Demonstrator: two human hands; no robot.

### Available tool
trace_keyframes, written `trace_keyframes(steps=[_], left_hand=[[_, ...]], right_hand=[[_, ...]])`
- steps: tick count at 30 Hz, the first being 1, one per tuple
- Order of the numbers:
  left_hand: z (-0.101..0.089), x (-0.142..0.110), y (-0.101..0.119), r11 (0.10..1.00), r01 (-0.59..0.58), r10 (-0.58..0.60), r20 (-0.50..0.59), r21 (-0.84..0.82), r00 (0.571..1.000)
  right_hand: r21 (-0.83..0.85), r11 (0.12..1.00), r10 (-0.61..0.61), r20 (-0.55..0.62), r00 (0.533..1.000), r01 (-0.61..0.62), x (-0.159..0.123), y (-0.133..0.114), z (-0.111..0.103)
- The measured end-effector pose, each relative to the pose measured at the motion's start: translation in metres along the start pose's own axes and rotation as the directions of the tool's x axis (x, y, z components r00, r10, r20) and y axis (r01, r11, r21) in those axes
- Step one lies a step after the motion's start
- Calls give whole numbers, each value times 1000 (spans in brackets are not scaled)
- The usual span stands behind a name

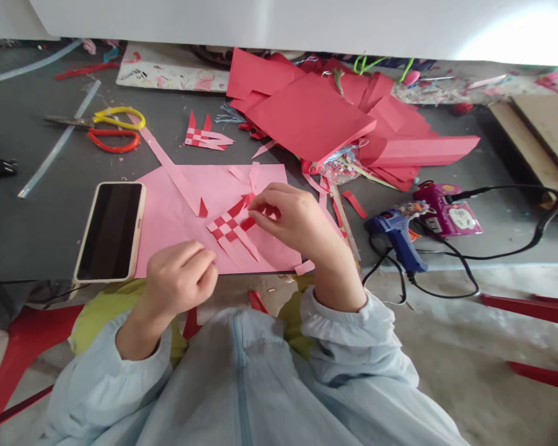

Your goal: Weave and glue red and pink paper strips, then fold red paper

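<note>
A woven paper fish (229, 227), checkered in red and pink with loose strip ends, lies on a pink paper sheet (167, 241). Over its right end is my right hand (288, 214), thumb and fingertips pinched together; whatever is between them is too small to make out. My left hand (181, 275) is curled into a fist at the sheet's front edge, apart from the fish, with nothing showing in it. A small red paper triangle (203, 208) and a long pink paper strip (172, 167) lie left of the fish. Behind the sheet rests another, smaller woven fish (207, 134).
Scissors (114, 130) with yellow and red handles lie at the left, near glue sticks (58, 142). A phone (110, 232) borders the sheet. Red paper sheets (307, 114) are piled behind. At the right, a blue glue gun (397, 238) and purple box (453, 210) trail black cables.
</note>
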State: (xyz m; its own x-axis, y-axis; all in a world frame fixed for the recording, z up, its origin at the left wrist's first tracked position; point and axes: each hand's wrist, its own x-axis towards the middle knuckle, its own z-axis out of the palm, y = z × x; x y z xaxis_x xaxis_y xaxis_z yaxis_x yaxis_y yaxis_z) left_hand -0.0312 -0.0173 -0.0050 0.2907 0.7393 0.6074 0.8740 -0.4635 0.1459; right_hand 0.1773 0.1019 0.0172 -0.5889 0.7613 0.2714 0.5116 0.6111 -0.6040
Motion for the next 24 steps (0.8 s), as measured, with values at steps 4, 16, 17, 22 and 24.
trace_keyframes(steps=[4, 16, 17, 22, 24], left_hand=[[1, 12, -6, 992, 113, -114, 19, 54, 993], [7, 14, -16, 991, 127, -134, 305, 42, 943], [8, 14, -17, 992, 118, -127, 313, 46, 941], [9, 15, -19, 995, 84, -100, 323, 61, 941], [10, 15, -19, 995, 81, -93, 313, 51, 945]], right_hand=[[-14, 1000, 18, -79, 997, -19, -3, 9, -14], [43, 994, 100, -100, 990, -96, -10, 13, -27], [59, 996, 79, -87, 993, -74, -10, 14, -26], [115, 993, -37, 58, 998, 30, -11, 13, -18], [65, 998, -5, 139, 990, -4, -11, 11, -15]])
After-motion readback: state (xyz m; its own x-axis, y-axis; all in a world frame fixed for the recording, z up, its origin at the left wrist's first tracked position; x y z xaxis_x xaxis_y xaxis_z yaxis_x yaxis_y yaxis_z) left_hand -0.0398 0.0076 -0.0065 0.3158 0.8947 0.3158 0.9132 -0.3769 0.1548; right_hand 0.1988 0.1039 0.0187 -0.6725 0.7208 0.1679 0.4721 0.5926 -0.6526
